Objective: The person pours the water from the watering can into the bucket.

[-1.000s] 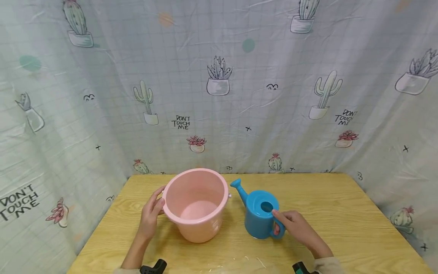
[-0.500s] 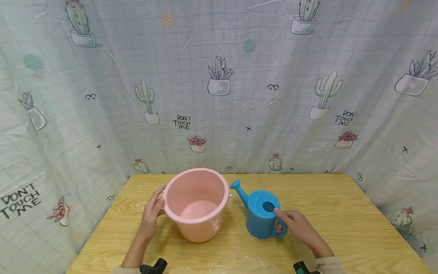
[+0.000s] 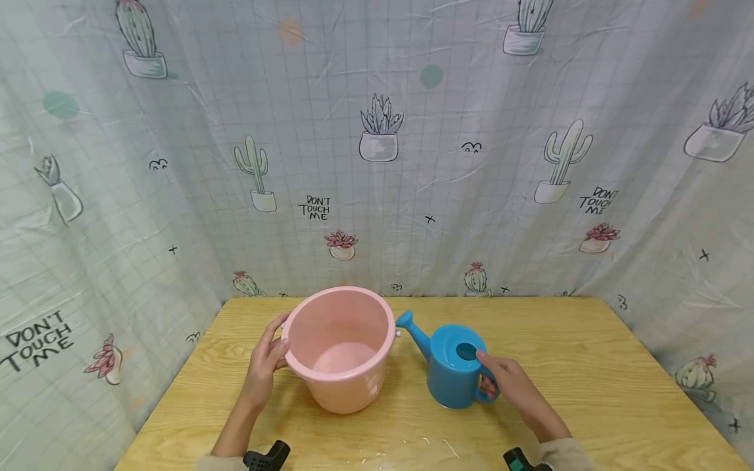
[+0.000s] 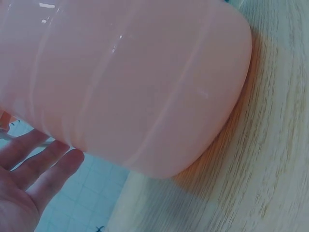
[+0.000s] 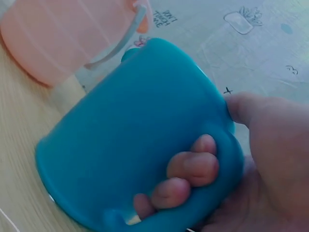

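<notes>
A pink plastic bucket [image 3: 347,391] stands on the wooden table, left of the middle. My left hand [image 3: 262,366] holds it at the left side, thumb against the rim and fingers against the outer wall. In the left wrist view, several fingertips [image 4: 75,157] touch the bucket wall [image 4: 145,92]. To the right is a blue watering can [image 3: 450,383], its spout pointing left close to the bucket's rim. My right hand [image 3: 506,386] grips the can's handle, with the thumb near the top opening. The right wrist view shows fingers [image 5: 193,166] curled through the handle.
A pale bail handle [image 5: 120,48] hangs on the bucket's right side. Behind the table [image 3: 559,353] hangs a curtain [image 3: 459,229] printed with cacti. A few shiny wet-looking marks [image 3: 438,450] lie near the table's front.
My right hand and the watering can have shifted slightly to the right, and the can has turned a little. The left hand and the bucket stay in place; the view has moved slightly.
</notes>
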`<state>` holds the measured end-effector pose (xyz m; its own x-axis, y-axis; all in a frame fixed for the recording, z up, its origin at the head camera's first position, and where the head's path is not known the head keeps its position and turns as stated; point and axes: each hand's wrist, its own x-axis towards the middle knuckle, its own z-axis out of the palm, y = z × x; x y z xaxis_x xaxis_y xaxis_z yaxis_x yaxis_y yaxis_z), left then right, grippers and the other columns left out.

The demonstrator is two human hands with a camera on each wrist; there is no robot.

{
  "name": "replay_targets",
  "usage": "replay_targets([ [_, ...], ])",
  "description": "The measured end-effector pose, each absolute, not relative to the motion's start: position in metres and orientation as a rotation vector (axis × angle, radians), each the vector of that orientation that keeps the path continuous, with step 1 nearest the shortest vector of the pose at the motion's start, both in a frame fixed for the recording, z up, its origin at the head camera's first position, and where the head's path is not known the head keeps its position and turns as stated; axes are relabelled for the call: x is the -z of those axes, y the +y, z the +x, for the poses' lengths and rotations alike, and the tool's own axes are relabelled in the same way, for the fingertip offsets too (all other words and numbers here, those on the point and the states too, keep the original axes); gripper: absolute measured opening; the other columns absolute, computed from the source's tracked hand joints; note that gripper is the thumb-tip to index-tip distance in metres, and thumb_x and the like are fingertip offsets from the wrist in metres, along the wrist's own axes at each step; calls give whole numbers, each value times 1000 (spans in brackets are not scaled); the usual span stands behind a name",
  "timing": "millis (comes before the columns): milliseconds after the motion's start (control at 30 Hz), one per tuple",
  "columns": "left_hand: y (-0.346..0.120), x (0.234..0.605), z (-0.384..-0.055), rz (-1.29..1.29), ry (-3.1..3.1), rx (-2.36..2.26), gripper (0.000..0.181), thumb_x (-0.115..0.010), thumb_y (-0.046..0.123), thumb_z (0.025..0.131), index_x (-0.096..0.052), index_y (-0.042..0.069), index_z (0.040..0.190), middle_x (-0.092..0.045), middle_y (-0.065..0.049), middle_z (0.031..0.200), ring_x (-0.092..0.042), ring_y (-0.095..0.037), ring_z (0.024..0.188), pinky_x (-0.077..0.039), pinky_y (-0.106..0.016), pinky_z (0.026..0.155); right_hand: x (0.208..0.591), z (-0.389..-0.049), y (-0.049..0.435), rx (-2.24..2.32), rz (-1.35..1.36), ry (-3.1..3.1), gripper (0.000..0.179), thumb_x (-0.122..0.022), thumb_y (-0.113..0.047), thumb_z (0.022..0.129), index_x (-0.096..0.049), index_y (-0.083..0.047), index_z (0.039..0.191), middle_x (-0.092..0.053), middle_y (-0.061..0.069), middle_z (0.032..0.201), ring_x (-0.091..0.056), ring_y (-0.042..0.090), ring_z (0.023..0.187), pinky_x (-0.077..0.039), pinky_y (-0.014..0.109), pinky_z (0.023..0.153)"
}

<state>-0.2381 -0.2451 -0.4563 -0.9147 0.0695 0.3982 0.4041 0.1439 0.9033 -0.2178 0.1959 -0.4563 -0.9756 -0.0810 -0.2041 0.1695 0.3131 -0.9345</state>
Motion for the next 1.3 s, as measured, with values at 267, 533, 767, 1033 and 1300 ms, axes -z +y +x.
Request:
replay_targets([
  [267, -244, 454, -238, -462, -2158, 1827, 47, -38, 11, 102, -37, 10, 148, -54, -32, 131, -67, -12, 105, -58, -31, 76, 461, -220, 192, 1955, 196, 2285, 56, -49, -44, 98, -32, -9, 59, -32, 0, 58, -37, 15, 56, -40, 32, 67],
  [533, -246, 452, -238, -472, -2180, 1802, 47, -39, 11, 102, -35, 10, 150, -51, -32, 135, -66, -10, 107, -59, -30, 75, 463, -217, 185, 2106, 245, 2291, 58, -53, -35, 98, -26, -9, 54, -26, -3, 53, -32, 12, 50, -37, 28, 63],
  [767, -251, 451, -239, -510, -2238, 1738, 48, -39, 11, 103, -34, 11, 150, -44, -26, 144, -62, -2, 110, -59, -33, 72, 463, -215, 183, 2161, 256, 2320, 58, -51, -28, 99, -24, 0, 56, -24, -5, 52, -30, 9, 49, -32, 25, 59],
  [1033, -254, 452, -241, -462, -2302, 1599, 49, -47, 12, 100, -40, 18, 148, -58, -21, 132, -62, -2, 106, -59, -30, 71, 463, -218, 188, 2190, 336, 2293, 57, -53, -29, 98, -29, -10, 50, -24, -5, 51, -29, 10, 47, -32, 26, 60],
  [1300, -254, 453, -241, -469, -2299, 1492, 48, -48, 10, 99, -43, 19, 146, -57, -10, 127, -54, 1, 109, -57, -25, 74, 463, -214, 187, 2275, 334, 2318, 57, -51, -26, 99, -30, -9, 50, -25, -6, 49, -30, 8, 46, -34, 25, 61],
])
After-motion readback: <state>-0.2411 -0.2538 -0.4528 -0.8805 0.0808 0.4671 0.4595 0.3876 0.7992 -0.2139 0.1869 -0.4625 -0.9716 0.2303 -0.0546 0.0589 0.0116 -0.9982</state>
